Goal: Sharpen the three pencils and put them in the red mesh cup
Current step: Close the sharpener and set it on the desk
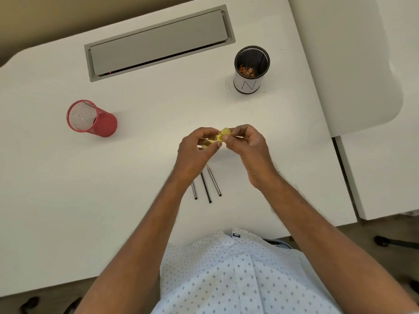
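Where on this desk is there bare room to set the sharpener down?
Bare: between red mesh cup and left hand; between cable hatch and both hands. Crowded: under the wrists, where three pencils lie, and beside the black cup.

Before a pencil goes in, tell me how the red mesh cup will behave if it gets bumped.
The red mesh cup stands upright on the white desk, tall for its base, so it may tip. It is see-through mesh and looks empty, so probably light and easy to slide. If it falls, its round wall would likely let it roll.
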`<state>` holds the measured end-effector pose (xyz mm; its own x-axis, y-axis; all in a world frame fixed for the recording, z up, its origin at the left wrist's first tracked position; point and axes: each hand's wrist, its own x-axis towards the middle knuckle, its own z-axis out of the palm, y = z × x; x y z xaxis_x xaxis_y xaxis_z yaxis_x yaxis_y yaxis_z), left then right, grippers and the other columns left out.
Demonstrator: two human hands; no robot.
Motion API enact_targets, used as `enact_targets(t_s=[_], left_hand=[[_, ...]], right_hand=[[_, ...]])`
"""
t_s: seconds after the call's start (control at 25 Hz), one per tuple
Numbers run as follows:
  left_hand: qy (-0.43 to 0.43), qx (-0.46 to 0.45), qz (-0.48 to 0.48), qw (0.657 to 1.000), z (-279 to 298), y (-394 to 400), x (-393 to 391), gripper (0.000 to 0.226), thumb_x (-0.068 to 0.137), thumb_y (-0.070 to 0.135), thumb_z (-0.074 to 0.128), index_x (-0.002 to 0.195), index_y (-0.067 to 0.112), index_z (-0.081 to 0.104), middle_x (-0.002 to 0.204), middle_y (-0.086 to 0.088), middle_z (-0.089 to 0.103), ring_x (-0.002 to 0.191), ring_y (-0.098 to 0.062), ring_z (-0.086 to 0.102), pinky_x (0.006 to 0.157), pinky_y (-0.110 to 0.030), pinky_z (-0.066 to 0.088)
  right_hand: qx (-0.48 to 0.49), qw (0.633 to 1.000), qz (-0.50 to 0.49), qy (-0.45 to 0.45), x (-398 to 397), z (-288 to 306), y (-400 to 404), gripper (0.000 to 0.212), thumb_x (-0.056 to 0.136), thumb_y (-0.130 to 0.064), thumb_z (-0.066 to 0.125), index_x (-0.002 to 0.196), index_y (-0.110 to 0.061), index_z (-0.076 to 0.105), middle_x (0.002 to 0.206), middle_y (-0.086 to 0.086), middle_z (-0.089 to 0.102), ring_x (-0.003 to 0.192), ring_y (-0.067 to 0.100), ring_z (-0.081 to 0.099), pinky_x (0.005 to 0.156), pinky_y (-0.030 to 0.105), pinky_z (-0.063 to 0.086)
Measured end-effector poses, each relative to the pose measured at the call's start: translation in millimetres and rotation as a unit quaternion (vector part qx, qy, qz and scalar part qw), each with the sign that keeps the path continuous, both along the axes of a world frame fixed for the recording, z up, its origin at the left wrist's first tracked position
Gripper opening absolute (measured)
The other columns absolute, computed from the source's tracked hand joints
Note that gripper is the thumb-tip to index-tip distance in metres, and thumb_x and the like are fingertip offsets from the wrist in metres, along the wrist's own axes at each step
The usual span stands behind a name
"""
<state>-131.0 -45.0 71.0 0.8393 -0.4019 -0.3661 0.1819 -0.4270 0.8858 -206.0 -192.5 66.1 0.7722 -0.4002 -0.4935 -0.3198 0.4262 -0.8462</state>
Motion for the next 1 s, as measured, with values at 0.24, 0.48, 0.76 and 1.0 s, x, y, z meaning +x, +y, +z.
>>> enact_targets(t_s=[0.24, 0.48, 0.76, 1.0], left_hand=[[-0.033, 0.036, -0.037, 0.998, -0.6, 5.6, 0.3, 0.025, 0.087, 0.023, 0.078, 0.11, 0.032, 0.074, 0.102, 0.017, 0.072, 0.089, -0.001, 0.066, 0.074, -0.014, 0.053], [-0.094, 0.049, -0.089, 0.99, -0.3, 2.6, 1.0, 0.029, 0.086, 0.017, 0.078, 0.112, 0.028, 0.073, 0.102, 0.016, 0.068, 0.091, 0.001, 0.065, 0.076, -0.009, 0.047], [-0.114, 0.061, -0.095, 0.987, -3.7, 1.4, 5.2, 0.029, 0.085, 0.016, 0.08, 0.112, 0.024, 0.075, 0.097, 0.015, 0.069, 0.091, 0.006, 0.063, 0.077, -0.006, 0.046], [-0.086, 0.049, -0.047, 0.994, -9.5, -2.5, 7.5, 0.025, 0.084, 0.018, 0.08, 0.107, 0.028, 0.075, 0.096, 0.016, 0.07, 0.09, 0.0, 0.067, 0.079, -0.015, 0.053]], right_hand=[[-0.132, 0.979, 0.155, -0.011, -2.7, 5.1, -25.3, 0.031, 0.087, -0.009, 0.081, 0.115, -0.021, 0.075, 0.105, -0.004, 0.078, 0.098, 0.013, 0.074, 0.089, 0.026, 0.059], [-0.11, 0.975, 0.191, 0.017, 1.3, 3.6, -41.2, 0.027, 0.081, -0.009, 0.087, 0.106, -0.01, 0.075, 0.096, 0.014, 0.078, 0.086, 0.027, 0.078, 0.078, 0.031, 0.063], [-0.055, 0.985, 0.163, 0.016, 3.8, -2.9, -37.7, 0.028, 0.081, -0.005, 0.085, 0.107, -0.001, 0.074, 0.09, 0.011, 0.08, 0.082, 0.025, 0.079, 0.074, 0.028, 0.063], [-0.034, 0.992, 0.12, 0.02, 12.9, -9.6, -30.2, 0.028, 0.081, -0.006, 0.086, 0.107, -0.005, 0.075, 0.093, 0.016, 0.079, 0.084, 0.025, 0.079, 0.076, 0.029, 0.062]])
